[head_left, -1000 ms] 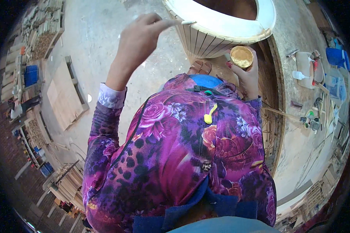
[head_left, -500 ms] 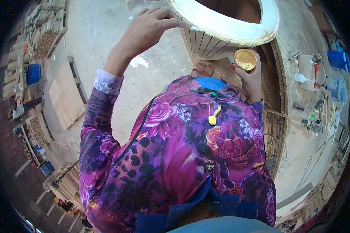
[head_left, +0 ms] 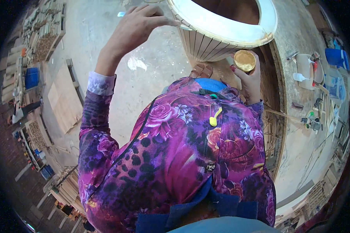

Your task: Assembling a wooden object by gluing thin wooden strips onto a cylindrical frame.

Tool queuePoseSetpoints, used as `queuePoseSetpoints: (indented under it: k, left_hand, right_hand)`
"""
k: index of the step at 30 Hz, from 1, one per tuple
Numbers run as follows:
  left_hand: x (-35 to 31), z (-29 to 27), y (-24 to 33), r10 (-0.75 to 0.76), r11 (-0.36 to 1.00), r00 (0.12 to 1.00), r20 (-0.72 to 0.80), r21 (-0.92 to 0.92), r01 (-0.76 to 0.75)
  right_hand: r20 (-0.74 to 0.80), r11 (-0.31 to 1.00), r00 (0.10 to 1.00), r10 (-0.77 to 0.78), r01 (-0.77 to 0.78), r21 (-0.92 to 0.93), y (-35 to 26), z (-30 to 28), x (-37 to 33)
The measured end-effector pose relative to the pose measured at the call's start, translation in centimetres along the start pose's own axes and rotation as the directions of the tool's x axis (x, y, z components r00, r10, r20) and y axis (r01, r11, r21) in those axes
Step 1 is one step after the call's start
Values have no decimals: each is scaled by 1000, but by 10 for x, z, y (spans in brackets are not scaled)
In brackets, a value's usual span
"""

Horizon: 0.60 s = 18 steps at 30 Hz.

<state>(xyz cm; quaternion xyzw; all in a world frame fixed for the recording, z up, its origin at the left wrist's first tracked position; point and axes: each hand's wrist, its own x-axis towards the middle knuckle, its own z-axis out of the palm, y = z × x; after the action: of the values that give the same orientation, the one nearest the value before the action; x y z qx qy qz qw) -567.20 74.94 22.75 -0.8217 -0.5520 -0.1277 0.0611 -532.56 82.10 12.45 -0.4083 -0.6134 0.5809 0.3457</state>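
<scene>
My left hand [head_left: 136,29] is at the left edge of a large round piece with a white ring-shaped top [head_left: 227,31] and tapered, slatted wooden sides [head_left: 206,46]. Its fingers close on a thin flat tool, whose pale tip [head_left: 186,27] lies against the outer rim; a bluish end [head_left: 121,14] shows on the hand's other side. My right hand [head_left: 251,79] grips a small round cup [head_left: 245,61] filled with a golden-tan substance, just below the near side of the rim. Most of the flat tool is hidden by my fingers.
A flat wooden board [head_left: 65,97] lies on the concrete floor at left, beyond it stacked wood strips [head_left: 44,37] and a blue bin [head_left: 32,77]. On the right are a white bottle [head_left: 299,77], blue container [head_left: 335,57] and power tool [head_left: 315,124]. A dark curved wooden piece [head_left: 276,97] stands near my right arm.
My left hand has shifted left and slightly down along the rim, with the flat tool's pale tip now more visible. My right hand and the cup stay nearly still.
</scene>
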Motion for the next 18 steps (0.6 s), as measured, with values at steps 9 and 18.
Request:
queuePoseSetpoints:
  k: [9,18]
  left_hand:
    - [-10,17,1,-109,989,993,-39,-103,105]
    - [-14,21,36,-285,920,957,-60,-296,256]
  right_hand:
    - [22,1000,999,-23,24,-15,-1,2,0]
    - [37,1000,999,-13,14,-13,-7,1,-1]
